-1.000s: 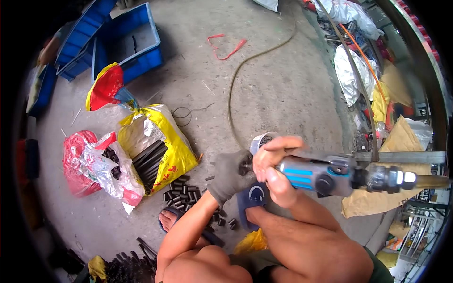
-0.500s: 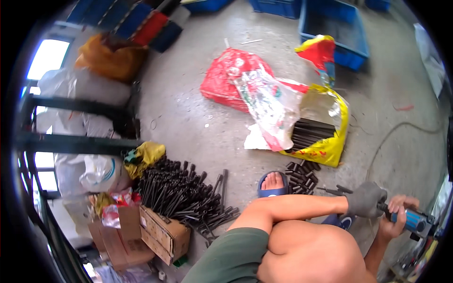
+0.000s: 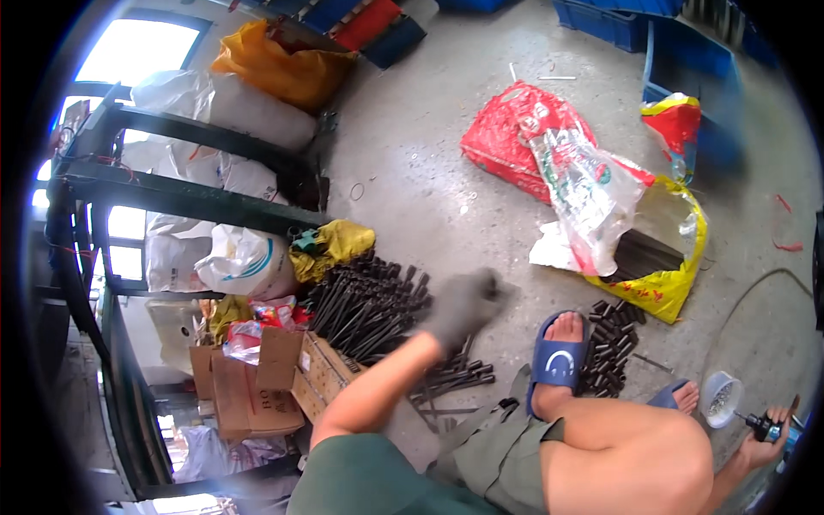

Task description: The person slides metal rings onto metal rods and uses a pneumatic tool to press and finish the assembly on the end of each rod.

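Note:
My left hand [image 3: 468, 311], in a grey work glove, is over the floor beside the right edge of a heap of black rods with thicker ends [image 3: 365, 305]. Motion smears its fingers, so I cannot see whether it holds anything. At the lower right, my bare right hand [image 3: 764, 439] is closed around a blue-and-black power tool that looks like a drill [image 3: 791, 436], partly cut off by the picture's rim. Close to its tip stands a white tub [image 3: 721, 398] with small pieces inside. Short black tubes [image 3: 609, 348] lie piled beside my sandalled foot [image 3: 560, 356].
A yellow bag [image 3: 678, 292] holding long dark rods lies open beyond the tubes, next to a red bag [image 3: 515, 142]. Cardboard boxes [image 3: 253, 399] and a dark green metal frame [image 3: 189, 202] stand at left. Blue crates [image 3: 605, 26] are at the back right. A cable [image 3: 747, 296] crosses the floor.
My left hand has left the power tool and swung left toward the rod heap. My right hand keeps the tool, lower at the right. The view has shifted, and the white tub now shows.

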The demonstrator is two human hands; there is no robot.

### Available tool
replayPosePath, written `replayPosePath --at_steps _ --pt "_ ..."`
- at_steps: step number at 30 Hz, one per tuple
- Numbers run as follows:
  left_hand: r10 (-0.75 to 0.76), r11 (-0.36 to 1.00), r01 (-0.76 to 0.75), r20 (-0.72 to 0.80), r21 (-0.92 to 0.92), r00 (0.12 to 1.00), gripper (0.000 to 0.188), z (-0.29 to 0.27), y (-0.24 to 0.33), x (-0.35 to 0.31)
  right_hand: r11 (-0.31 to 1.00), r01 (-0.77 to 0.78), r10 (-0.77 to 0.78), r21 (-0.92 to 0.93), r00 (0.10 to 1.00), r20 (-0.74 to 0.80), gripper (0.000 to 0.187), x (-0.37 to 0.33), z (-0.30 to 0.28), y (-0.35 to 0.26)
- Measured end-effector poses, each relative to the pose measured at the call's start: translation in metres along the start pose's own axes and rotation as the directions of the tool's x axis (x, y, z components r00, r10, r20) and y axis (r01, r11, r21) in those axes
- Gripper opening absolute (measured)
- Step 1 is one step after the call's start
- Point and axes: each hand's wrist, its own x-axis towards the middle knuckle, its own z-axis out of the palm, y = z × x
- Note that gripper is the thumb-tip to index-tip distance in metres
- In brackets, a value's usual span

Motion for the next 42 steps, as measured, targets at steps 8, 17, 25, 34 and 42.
replayPosePath --at_steps 8,17,25,34,42 --pt "-0.151 0.803 0.444 -0.587 0.397 0.796 0.067 -0.092 -0.280 -0.084 0.821 0.009 0.226 -0.571 0.914 0.338 0.036 -0.092 0.203 -0.024" --pt "-0.369 0.548 0.638 -0.528 0.542 0.765 0.090 -0.052 -0.358 -0.086 0.750 0.441 0.371 -0.494 0.338 0.865 0.014 -0.130 0.395 -0.058" --pt "0.543 0.838 -0.427 -0.448 0.340 0.710 0.061 -0.014 -0.033 0.028 -0.109 0.936 0.839 -0.335 0.267 0.475 0.032 -0.106 0.366 -0.100" --pt "0.851 0.522 -0.851 0.090 -0.053 0.517 0.033 0.218 0.197 0.170 0.507 -0.095 0.236 -0.857 0.971 0.032 0.032 -0.020 0.177 0.082" --pt "0.641 0.671 -0.736 0.429 0.087 0.636 0.029 0.241 0.215 0.195 0.321 0.831 0.288 -0.455 0.372 0.882 0.019 -0.094 0.129 0.235"
